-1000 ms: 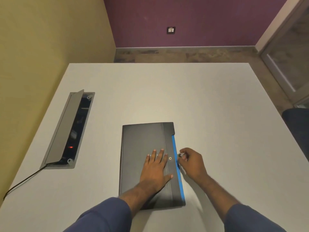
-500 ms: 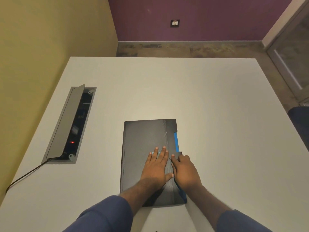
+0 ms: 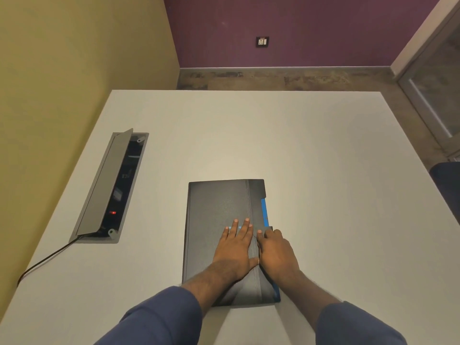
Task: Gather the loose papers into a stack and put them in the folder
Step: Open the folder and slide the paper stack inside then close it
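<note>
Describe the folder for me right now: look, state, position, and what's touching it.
The folder is black, matte and plastic-looking, lying flat and closed on the white table, long side running away from the person. A flap with a crease line covers its right part; a blue strip shows along the right edge. The left hand rests flat on the cover, fingers straight. The right hand presses on the flap near the right edge. No papers are visible.

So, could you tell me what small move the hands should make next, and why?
Probably press the flap shut with the right hand, then lift both hands. The folder lies closed on the table, the left hand flat on it, and no loose papers show.
</note>
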A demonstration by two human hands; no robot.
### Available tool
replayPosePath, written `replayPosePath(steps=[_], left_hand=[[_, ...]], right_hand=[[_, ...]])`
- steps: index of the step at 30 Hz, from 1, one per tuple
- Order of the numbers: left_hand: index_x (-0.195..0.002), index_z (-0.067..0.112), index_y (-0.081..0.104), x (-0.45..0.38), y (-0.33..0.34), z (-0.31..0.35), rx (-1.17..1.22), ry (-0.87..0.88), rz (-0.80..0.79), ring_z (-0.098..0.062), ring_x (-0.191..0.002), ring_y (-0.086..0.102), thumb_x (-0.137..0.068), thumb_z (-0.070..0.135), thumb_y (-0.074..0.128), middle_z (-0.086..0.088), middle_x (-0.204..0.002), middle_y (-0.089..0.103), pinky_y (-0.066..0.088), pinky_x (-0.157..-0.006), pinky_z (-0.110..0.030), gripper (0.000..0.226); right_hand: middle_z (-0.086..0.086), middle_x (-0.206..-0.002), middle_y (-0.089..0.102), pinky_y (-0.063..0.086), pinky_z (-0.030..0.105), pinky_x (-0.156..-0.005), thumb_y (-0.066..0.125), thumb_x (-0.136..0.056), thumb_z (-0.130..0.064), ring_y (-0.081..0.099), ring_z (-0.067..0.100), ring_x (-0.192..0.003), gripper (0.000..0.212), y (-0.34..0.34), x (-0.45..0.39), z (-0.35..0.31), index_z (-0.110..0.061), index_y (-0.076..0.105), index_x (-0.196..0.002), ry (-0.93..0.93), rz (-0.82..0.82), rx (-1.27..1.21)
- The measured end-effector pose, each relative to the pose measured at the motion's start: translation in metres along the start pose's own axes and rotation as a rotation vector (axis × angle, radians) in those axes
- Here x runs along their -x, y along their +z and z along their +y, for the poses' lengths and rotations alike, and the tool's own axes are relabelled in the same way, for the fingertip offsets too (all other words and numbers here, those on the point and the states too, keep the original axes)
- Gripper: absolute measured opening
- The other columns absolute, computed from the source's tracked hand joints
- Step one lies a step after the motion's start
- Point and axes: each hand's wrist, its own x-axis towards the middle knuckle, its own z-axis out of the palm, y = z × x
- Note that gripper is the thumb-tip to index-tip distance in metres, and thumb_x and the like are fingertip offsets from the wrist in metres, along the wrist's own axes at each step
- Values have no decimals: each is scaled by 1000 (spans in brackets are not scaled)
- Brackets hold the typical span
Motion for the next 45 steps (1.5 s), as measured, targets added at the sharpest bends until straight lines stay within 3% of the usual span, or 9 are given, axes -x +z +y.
replayPosePath(steps=[7,13,18,23,28,31,34,40,45], left_hand=[[-159,20,0,0,-12,-3,10,29,-35,-26,-154,-8,-90,62,51,-2,-168,-8,-1,-123,-43,96],[-156,21,23,21,-19,-26,73,-91,176,-26,-153,14,-87,54,62,-2,-167,16,13,-125,-42,86],[-140,16,44,57,-13,-57,152,-437,441,-28,-126,49,-79,55,68,-5,-144,47,44,-101,-43,77],[-124,6,51,73,-14,-64,380,-855,282,-34,-111,57,-87,60,59,-16,-122,52,50,-88,-45,65],[-113,1,58,74,-12,-65,563,-798,249,-34,-107,62,-87,41,69,-18,-117,62,52,-88,-38,49],[-105,1,69,79,-13,-73,829,-726,289,-32,-97,69,-82,21,75,-14,-106,73,56,-88,-40,31],[-107,5,71,88,-18,-78,1085,-629,335,-27,-93,72,-81,7,75,-11,-106,76,58,-90,-41,26],[-138,18,48,110,-42,-103,1042,-403,230,-22,-112,63,-87,0,66,-4,-127,65,51,-101,-35,57],[-140,18,48,122,-60,-140,989,-360,275,-17,-104,62,-88,-7,62,-1,-123,64,50,-89,-24,59]], right_hand=[[9,-118,62,51,33,-92,47,-101,-27,60,22,-104,28,-13,-9,-8,-13,60,-122,-36,-24,14],[8,-99,59,46,32,-74,45,-96,-23,55,27,-98,24,-18,14,9,-11,64,-106,98,147,-283],[19,-112,58,44,37,-82,58,-92,-22,56,37,-106,36,-4,43,9,5,55,-115,431,124,-521],[15,-101,55,47,36,-72,63,-89,-30,60,33,-88,32,2,54,-8,-2,53,-98,451,60,-556],[9,-97,63,45,31,-69,66,-88,-24,58,27,-81,29,1,53,-7,-5,51,-102,446,33,-653],[7,-98,63,50,34,-76,69,-87,-16,62,28,-88,30,1,53,-1,-5,51,-109,432,29,-750],[4,-94,62,43,31,-68,70,-86,-11,60,25,-84,31,0,54,0,-7,49,-109,414,87,-800],[-3,-84,56,38,23,-56,72,-83,-7,55,10,-73,30,-7,41,-15,-9,48,-101,347,147,-827],[2,-81,58,39,27,-56,75,-81,-8,57,15,-72,30,-16,19,-47,-7,49,-96,272,121,-845]])
